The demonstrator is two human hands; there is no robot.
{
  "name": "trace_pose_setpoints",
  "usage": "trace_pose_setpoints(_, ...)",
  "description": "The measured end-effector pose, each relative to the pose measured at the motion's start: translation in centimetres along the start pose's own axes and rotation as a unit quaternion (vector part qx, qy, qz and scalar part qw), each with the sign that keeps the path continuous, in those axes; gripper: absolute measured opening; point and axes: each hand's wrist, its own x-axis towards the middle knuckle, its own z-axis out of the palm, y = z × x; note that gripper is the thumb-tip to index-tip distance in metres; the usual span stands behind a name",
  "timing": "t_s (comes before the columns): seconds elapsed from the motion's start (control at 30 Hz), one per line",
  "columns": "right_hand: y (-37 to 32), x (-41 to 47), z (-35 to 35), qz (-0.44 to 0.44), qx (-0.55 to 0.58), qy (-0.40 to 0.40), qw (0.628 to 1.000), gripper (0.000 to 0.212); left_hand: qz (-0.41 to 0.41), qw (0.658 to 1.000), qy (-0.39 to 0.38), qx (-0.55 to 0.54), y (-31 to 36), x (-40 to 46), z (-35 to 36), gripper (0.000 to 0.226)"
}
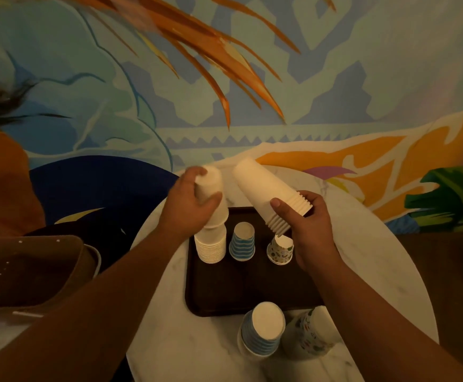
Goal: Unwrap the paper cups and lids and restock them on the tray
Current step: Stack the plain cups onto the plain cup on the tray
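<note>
A dark tray (238, 288) lies on a round white marble table (175, 334). On its far left stands a tall upside-down stack of white paper cups (212, 244); my left hand (190, 205) grips the upper part of that stack. My right hand (307, 227) holds a second white cup stack (266, 194) tilted over the tray, its rims toward my palm. A blue-striped cup stack (242, 242) and a patterned cup (280, 252) stand upside down on the tray between my hands.
Near the table's front edge stand a blue-striped cup stack (263, 332) and a patterned cup stack (307, 332), off the tray. A brown chair (31, 274) sits at the left. A painted mural wall (225, 78) rises behind the table.
</note>
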Motion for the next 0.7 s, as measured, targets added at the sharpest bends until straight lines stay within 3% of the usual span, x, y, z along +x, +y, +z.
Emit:
trace_pose_setpoints(0.2,0.1,-0.4,0.1,0.009,-0.007,-0.008,1.000,0.082,-0.067,0.989,-0.086,0.096,-4.3,-1.5,2.6,0.059)
trace_pose_setpoints(0.3,-0.1,-0.5,0.1,0.016,-0.002,-0.011,1.000,0.083,-0.055,0.992,-0.057,0.103,-3.4,-1.3,2.4,0.059)
trace_pose_setpoints(0.37,-0.1,-0.5,0.2,0.029,0.018,-0.020,0.999,0.083,-0.025,0.999,0.036,0.029,-1.2,-1.2,1.9,0.052)
trace_pose_setpoints(0.43,-0.2,-0.4,0.5,0.048,0.052,-0.034,0.997,0.074,-0.037,0.988,0.092,-0.118,1.5,-1.0,1.6,0.038)
trace_pose_setpoints(0.57,-0.6,-0.6,1.2,0.055,0.098,-0.083,0.990,0.061,-0.168,0.909,-0.003,-0.382,4.7,-0.4,2.1,0.043)
trace_pose_setpoints(0.7,-1.0,-0.8,1.1,0.047,0.115,-0.111,0.986,0.059,-0.198,0.887,-0.006,-0.417,5.6,-0.4,2.4,0.034)
